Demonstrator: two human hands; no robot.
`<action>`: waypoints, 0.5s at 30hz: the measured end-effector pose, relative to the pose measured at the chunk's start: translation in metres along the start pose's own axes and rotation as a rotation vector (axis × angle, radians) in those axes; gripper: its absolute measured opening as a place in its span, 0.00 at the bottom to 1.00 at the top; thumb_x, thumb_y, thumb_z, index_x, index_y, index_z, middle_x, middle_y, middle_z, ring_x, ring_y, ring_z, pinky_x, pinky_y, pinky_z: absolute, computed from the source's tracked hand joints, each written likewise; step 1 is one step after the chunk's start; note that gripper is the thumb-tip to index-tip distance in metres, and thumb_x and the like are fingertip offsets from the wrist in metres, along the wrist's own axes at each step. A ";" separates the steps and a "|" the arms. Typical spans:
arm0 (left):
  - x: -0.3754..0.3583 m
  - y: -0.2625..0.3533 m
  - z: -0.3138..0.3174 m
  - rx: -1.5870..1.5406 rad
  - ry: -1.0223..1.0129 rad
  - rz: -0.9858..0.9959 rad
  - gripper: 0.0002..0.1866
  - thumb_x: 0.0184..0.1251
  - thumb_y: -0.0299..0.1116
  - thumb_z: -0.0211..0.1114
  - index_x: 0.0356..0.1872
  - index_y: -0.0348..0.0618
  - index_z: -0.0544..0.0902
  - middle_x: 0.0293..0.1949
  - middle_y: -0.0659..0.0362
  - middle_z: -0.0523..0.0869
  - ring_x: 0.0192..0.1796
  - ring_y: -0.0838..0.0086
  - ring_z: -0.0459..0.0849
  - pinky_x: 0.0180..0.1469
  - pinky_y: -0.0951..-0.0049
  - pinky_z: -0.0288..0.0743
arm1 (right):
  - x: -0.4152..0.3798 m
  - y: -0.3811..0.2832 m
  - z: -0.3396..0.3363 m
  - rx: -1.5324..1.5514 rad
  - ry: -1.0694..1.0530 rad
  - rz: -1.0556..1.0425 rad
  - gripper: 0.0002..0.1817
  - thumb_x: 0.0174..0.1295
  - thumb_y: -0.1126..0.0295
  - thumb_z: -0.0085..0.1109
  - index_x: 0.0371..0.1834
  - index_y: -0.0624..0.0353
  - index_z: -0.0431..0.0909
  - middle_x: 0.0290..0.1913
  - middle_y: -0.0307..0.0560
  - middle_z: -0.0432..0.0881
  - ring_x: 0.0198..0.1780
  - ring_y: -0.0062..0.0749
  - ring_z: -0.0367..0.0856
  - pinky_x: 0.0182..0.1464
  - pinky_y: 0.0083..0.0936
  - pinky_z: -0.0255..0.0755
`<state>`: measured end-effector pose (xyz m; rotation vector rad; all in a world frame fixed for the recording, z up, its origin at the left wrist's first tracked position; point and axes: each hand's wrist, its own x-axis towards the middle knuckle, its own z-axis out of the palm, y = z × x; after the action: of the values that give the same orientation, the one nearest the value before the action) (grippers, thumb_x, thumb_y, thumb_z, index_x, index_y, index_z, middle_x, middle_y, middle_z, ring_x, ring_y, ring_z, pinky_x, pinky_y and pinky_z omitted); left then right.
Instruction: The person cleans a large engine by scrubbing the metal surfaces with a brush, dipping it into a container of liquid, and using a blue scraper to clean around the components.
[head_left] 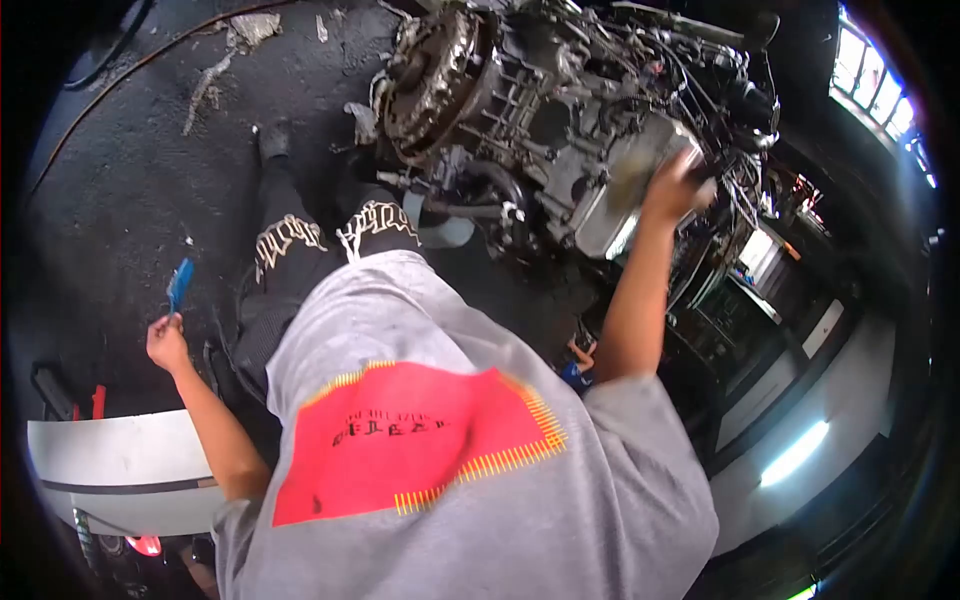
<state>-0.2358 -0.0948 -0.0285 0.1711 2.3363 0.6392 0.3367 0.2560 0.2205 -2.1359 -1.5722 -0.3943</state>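
My left hand [168, 340] is held out at the left, its fingers closed round the lower end of a slim blue tool [180, 284]. The tool points up and looks like a small brush, but its exact kind does not show. My right hand [678, 190] reaches over the greasy engine [560, 110], beside a pale metal cover [610, 200]. Motion smears its fingers, and whether they hold anything cannot be made out. At the engine's end facing left is a large round toothed flywheel [430, 90].
Loose wires and hoses [735, 110] run along the engine's right side. A grey curved pipe or strap [445, 230] lies by my feet. A white panel [120, 450] and a red-handled item [99, 402] are at lower left. A cable [130, 70] crosses the dark floor.
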 end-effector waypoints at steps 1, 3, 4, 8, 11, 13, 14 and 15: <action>0.000 0.001 0.002 -0.008 0.033 -0.001 0.07 0.43 0.20 0.64 0.25 0.37 0.75 0.18 0.62 0.77 0.19 0.81 0.73 0.22 0.84 0.64 | -0.029 0.025 0.006 0.103 0.249 -0.473 0.16 0.54 0.63 0.52 0.23 0.70 0.75 0.26 0.56 0.78 0.28 0.44 0.77 0.33 0.32 0.69; 0.002 -0.006 0.007 -0.009 0.009 -0.010 0.07 0.42 0.21 0.64 0.25 0.37 0.76 0.18 0.61 0.77 0.19 0.81 0.73 0.22 0.84 0.64 | -0.086 -0.025 -0.034 0.004 -0.104 -0.359 0.14 0.55 0.66 0.50 0.21 0.67 0.74 0.20 0.54 0.76 0.23 0.44 0.76 0.28 0.33 0.68; -0.001 -0.011 0.000 0.019 -0.020 -0.025 0.08 0.42 0.21 0.65 0.25 0.37 0.76 0.18 0.61 0.77 0.20 0.81 0.73 0.22 0.84 0.64 | -0.076 -0.031 -0.038 -0.070 -0.167 -0.252 0.14 0.54 0.67 0.50 0.18 0.67 0.74 0.18 0.54 0.75 0.21 0.43 0.75 0.26 0.32 0.66; 0.037 -0.019 0.019 0.054 -0.096 0.017 0.07 0.41 0.21 0.64 0.24 0.36 0.75 0.18 0.60 0.77 0.19 0.81 0.73 0.21 0.82 0.65 | 0.043 -0.023 -0.007 0.298 -0.101 -0.166 0.17 0.55 0.65 0.53 0.14 0.66 0.72 0.13 0.43 0.72 0.16 0.27 0.71 0.21 0.25 0.62; 0.038 0.011 0.023 0.102 -0.145 0.107 0.07 0.42 0.21 0.64 0.24 0.36 0.75 0.18 0.61 0.77 0.19 0.81 0.73 0.22 0.82 0.65 | 0.080 0.010 0.019 0.180 -0.116 -0.051 0.14 0.53 0.64 0.56 0.19 0.66 0.72 0.17 0.43 0.74 0.19 0.29 0.72 0.22 0.25 0.63; 0.029 0.040 0.029 0.191 -0.096 0.086 0.07 0.42 0.21 0.64 0.24 0.36 0.75 0.18 0.62 0.76 0.19 0.82 0.72 0.22 0.82 0.65 | 0.020 0.048 0.012 0.278 0.033 -0.077 0.15 0.53 0.65 0.55 0.18 0.67 0.71 0.17 0.45 0.74 0.19 0.29 0.73 0.22 0.27 0.63; 0.038 0.034 0.034 0.183 -0.097 0.096 0.07 0.42 0.21 0.64 0.24 0.36 0.75 0.18 0.62 0.76 0.19 0.82 0.72 0.22 0.82 0.65 | -0.021 0.032 -0.006 0.280 -0.035 0.015 0.14 0.53 0.66 0.55 0.17 0.66 0.71 0.16 0.45 0.74 0.19 0.28 0.72 0.22 0.27 0.63; 0.045 0.019 0.036 0.167 -0.127 0.068 0.07 0.42 0.22 0.64 0.25 0.36 0.76 0.17 0.62 0.77 0.19 0.82 0.72 0.22 0.83 0.65 | -0.062 0.014 -0.033 0.276 -0.109 0.106 0.14 0.53 0.67 0.55 0.16 0.66 0.70 0.16 0.44 0.74 0.19 0.27 0.72 0.23 0.27 0.63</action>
<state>-0.2466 -0.0510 -0.0695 0.3587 2.2678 0.4520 0.3319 0.1843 0.2161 -2.0424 -1.4667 -0.0226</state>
